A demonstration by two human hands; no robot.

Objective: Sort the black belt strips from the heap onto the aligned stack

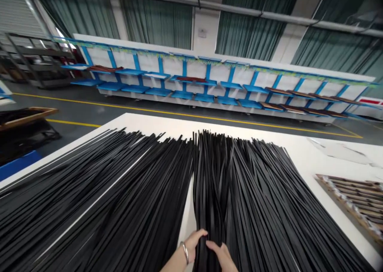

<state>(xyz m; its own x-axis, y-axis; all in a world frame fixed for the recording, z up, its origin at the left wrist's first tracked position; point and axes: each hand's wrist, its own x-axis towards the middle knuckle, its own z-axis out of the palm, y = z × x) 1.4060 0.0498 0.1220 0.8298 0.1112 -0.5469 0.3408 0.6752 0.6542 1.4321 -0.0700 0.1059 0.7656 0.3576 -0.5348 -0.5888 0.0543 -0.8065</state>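
Note:
Long, flat black strips lie side by side in a thick layer, running from the near edge toward the far side. At the bottom centre, a bundle of black strips passes between my hands. My left hand is closed at the bundle's left side, thumb on top, with a silver bangle at the wrist. Close by on the right, my right hand also curls over the bundle, thumb pointing left. The fingers underneath the strips are hidden.
The strips rest on a white table. At right lies a board with brown slats, near a clear sheet. A cart with a wooden-edged tray stands left. Blue shelves line the far side.

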